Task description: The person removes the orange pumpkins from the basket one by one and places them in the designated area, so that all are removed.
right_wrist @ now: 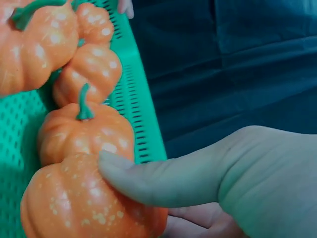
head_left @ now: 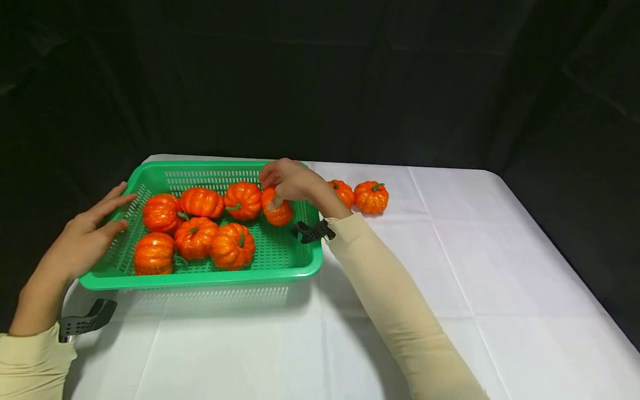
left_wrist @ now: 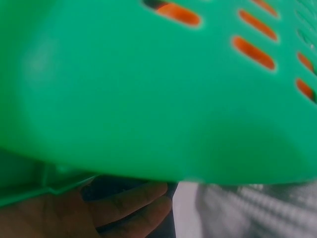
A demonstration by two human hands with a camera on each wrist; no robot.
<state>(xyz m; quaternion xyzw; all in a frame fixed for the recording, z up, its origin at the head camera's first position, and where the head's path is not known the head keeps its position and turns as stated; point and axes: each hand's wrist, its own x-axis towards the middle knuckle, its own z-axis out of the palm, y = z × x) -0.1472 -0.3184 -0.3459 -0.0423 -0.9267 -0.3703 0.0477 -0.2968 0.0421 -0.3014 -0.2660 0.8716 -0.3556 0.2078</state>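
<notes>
Right hand (head_left: 292,180): clamped on one pumpkin, thumb laid along its ribbed side, fingers mostly hidden behind it.

Held pumpkin (head_left: 281,215): orange, speckled, at the basket's end between 2 and 3 o'clock on the head view's dial. Whether it bears on the basket floor cannot be told. Judged light, stiff and hollow, likely an imitation; glossy skin may slip, paint may scuff. Best hold: thumb and fingers opposed across the fat ribs, not by the stem, hidden here.

Basket (head_left: 200,280): green, apparently plastic, slotted walls; probably light and slightly flexible, best steadied by the rim. Contents, besides the held piece, six pumpkins: 2 o'clock (head_left: 245,197), 12 o'clock (head_left: 202,203), between 9 and 10 (head_left: 161,213), 8 o'clock (head_left: 154,255), near centre (head_left: 195,239), 4 o'clock (head_left: 232,248). Several show curved green stems, probably the weakest part.

Left hand (head_left: 82,239): at the basket's 9 o'clock rim, fingers extended and apart.

Two loose pumpkins, outside the basket just before 3 o'clock: nearer one (head_left: 344,193) partly behind the right forearm, farther one (head_left: 371,199) beside it.

Table (head_left: 400,266): white-clothed, beneath all.
</notes>
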